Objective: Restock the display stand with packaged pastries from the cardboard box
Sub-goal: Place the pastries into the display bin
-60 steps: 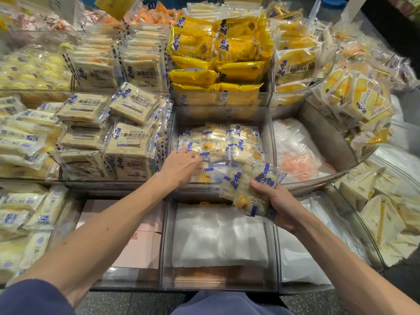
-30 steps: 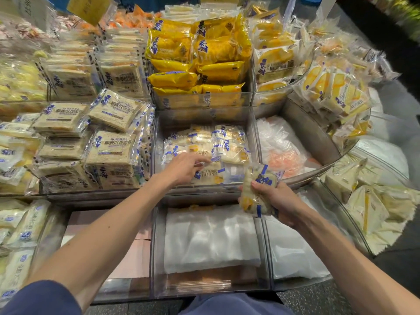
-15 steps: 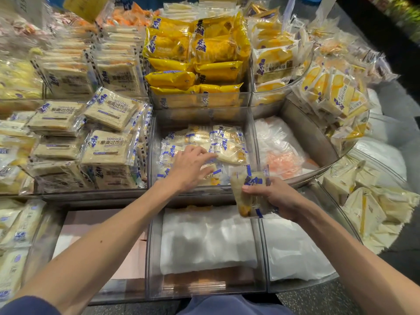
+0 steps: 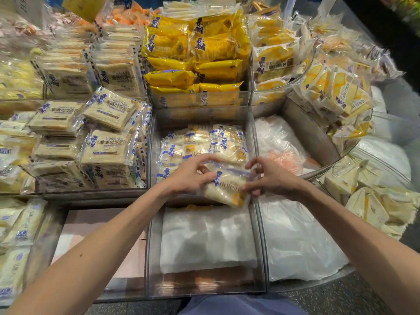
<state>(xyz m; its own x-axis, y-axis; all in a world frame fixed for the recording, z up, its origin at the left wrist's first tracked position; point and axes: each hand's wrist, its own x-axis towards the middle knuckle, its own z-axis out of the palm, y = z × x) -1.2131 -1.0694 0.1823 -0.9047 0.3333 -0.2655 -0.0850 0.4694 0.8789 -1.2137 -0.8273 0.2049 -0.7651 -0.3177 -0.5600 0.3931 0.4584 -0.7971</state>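
Note:
A clear-wrapped pastry pack (image 4: 227,189) with blue print and a yellow filling lies tilted over the front edge of the middle clear bin (image 4: 251,133). My left hand (image 4: 191,176) grips its left end with thumb and curled fingers. My right hand (image 4: 270,178) pinches its right end, its other fingers lifted. Several same-kind packs (image 4: 204,142) lie in rows at the back of that bin. The cardboard box is not in view.
Stacked sandwich-bread packs (image 4: 104,144) fill the bin to the left, yellow packs (image 4: 195,60) the tier behind. White plastic liners (image 4: 204,239) lie in the near bins. Triangular packs (image 4: 368,201) sit at the right, a pink carton (image 4: 102,226) at the lower left.
My right hand brought the pack leftward and down to the bin's front edge. My left hand left the packs in the bin and took hold of the pack's left end.

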